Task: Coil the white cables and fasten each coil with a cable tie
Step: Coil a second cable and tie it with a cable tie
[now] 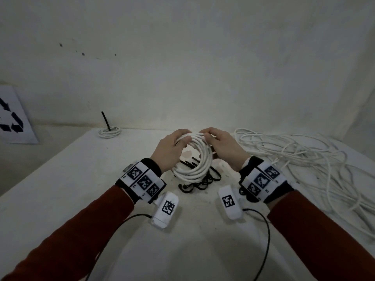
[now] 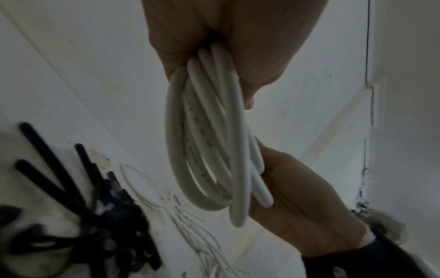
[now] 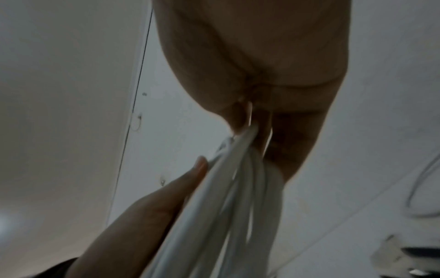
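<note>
A white cable coil (image 1: 194, 159) of several loops is held upright above the middle of the table. My left hand (image 1: 182, 138) grips its upper left side, fingers curled over the loops. My right hand (image 1: 208, 136) grips the top right, pinching the strands. In the left wrist view the coil (image 2: 207, 141) hangs from my left palm (image 2: 238, 47), with the right hand (image 2: 297, 197) against its far side. The right wrist view is blurred; there the coil (image 3: 233, 197) runs down from my right fingers (image 3: 240, 112). Black cable ties (image 1: 198, 183) lie on the table under the coil.
A finished coil with an upright black tie (image 1: 109, 131) sits at the table's (image 1: 60, 179) back left. A big tangle of loose white cable (image 1: 294, 159) covers the right side. A recycling sign (image 1: 12, 116) leans at the far left. A wall stands close behind.
</note>
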A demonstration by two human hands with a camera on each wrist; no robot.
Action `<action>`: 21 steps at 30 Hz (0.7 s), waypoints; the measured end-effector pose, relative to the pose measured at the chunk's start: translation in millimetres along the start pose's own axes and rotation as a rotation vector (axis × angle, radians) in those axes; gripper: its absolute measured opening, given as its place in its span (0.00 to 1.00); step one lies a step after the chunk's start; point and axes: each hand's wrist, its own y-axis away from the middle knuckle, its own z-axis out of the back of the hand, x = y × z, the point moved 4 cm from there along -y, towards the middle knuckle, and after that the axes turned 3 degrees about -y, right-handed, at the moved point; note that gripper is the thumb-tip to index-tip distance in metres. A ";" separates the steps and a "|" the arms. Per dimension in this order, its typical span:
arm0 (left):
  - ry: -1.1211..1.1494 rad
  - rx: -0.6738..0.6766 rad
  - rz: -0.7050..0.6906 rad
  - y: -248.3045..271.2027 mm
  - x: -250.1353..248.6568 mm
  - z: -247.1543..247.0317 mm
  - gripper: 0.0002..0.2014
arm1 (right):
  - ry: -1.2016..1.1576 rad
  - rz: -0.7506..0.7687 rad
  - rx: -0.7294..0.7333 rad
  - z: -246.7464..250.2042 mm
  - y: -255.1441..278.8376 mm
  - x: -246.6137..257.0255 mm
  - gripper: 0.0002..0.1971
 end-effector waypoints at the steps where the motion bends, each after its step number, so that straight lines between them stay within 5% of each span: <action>1: -0.059 0.002 0.004 -0.4 7.1 2.4 0.09 | 0.082 -0.035 0.021 4.5 -2.9 -5.4 0.12; 6: -0.252 -0.031 0.068 -1.8 43.9 15.8 0.13 | 0.604 -0.066 0.058 27.8 -12.8 -30.4 0.06; 10: -0.276 -0.053 0.119 -4.8 61.7 18.9 0.13 | 0.944 -0.211 0.318 24.7 -11.2 -52.5 0.13; 13: -0.278 -0.064 0.115 -9.0 62.8 18.7 0.13 | 1.066 -0.250 0.465 13.9 -12.4 -64.9 0.17; 21: -0.258 -0.137 0.030 -20.4 55.8 22.6 0.14 | 1.072 -0.180 0.421 20.2 -20.0 -57.7 0.09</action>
